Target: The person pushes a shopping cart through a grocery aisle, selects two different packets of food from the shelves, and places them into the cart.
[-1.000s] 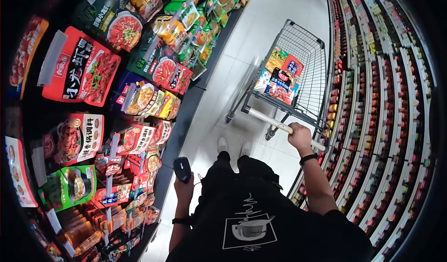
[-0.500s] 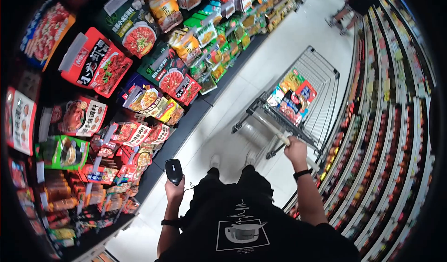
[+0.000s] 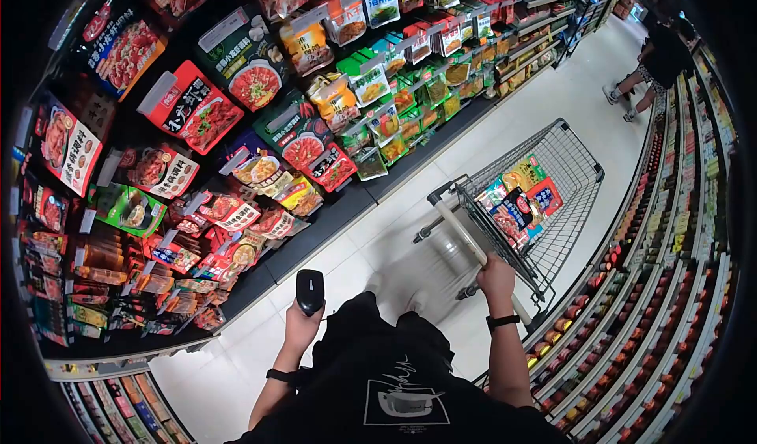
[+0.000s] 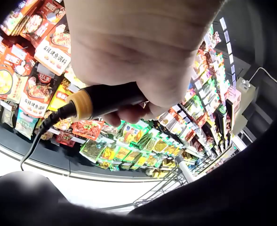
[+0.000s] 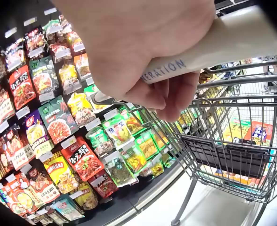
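Note:
In the head view my left hand (image 3: 302,327) holds a black handheld device (image 3: 310,292) upright at the left of my body. The left wrist view shows that hand (image 4: 133,52) curled round the device's black handle (image 4: 117,98), with a tan ring and a cable at its end. My right hand (image 3: 496,280) grips the pale handle bar (image 3: 465,235) of a wire shopping cart (image 3: 579,180). Up close in the right wrist view, the fingers of that hand (image 5: 145,52) wrap the bar (image 5: 232,40). Several colourful packets (image 3: 516,211) lie in the cart.
A shelf wall of hanging food packets (image 3: 193,109) runs along the left, above a dark base ledge (image 3: 347,207). Curved shelves of jars (image 3: 623,326) line the right side. Another person (image 3: 662,57) stands up the aisle. Tiled floor (image 3: 315,259) lies between.
The view has swung so the cart now appears lower and further right, and more of the left shelf shows. The other person has come more fully into view. Both hands keep their holds.

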### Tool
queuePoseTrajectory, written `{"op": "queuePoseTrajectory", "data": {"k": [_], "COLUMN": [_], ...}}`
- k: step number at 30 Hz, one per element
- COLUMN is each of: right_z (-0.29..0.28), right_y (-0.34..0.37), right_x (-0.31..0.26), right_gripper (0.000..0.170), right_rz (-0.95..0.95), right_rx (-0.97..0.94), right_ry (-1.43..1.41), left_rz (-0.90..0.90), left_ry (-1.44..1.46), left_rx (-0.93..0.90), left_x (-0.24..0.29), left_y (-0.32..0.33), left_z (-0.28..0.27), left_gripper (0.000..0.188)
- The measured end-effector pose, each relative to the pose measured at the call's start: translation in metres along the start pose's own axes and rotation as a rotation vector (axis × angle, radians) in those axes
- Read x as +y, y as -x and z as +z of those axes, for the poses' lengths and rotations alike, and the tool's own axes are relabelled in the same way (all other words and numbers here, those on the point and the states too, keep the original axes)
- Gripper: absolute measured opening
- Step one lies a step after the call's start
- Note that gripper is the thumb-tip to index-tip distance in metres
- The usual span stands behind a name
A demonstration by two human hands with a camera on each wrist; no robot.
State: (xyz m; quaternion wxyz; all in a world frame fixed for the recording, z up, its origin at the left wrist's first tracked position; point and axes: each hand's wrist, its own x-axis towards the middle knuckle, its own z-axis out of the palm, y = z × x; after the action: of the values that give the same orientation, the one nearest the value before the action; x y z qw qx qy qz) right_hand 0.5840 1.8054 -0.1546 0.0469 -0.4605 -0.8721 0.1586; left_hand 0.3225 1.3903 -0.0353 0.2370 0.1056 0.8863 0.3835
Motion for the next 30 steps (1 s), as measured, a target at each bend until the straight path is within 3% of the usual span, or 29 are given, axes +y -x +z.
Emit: {"op": "queuePoseTrajectory", "data": {"k": [8, 15, 19, 22, 27, 30], "right_z": [-0.016, -0.027, -0.028, -0.026, -0.034, -0.044], "right_y": [-0.045, -0.087, -0.111, -0.128, -0.151, -0.165], "right_x": [0.017, 0.025, 0.029, 0.035, 0.047, 0.047], "right_gripper": [0.01, 0.011, 0.013, 0.013, 0.018, 0.025], "right_rz": [0.06, 0.111, 0.157, 0.173, 0.175, 0.211], "right_rx": [0.004, 0.008, -0.054, -0.082, -0.218, -0.346], "right_ry": [0.022, 0.108, 0.192, 0.174, 0.063, 0.144], "left_rz": [0.012, 0.145, 0.046, 0.168, 0.14, 0.116], "left_ry": [0.057, 0.052, 0.119, 0.116, 0.143, 0.215], "left_rx": [-0.033, -0.057, -0.096, -0.067, -0.044, -0.016], "left_x": [0.02, 0.048, 0.077, 0.063, 0.08, 0.087], "left_y": [-0.046, -0.142, -0.19, -0.224, -0.247, -0.255], "left_z": [0.023, 0.044, 0.044, 0.048, 0.039, 0.039], "left_gripper": [0.029, 0.037, 0.038, 0.037, 0.033, 0.029]}}
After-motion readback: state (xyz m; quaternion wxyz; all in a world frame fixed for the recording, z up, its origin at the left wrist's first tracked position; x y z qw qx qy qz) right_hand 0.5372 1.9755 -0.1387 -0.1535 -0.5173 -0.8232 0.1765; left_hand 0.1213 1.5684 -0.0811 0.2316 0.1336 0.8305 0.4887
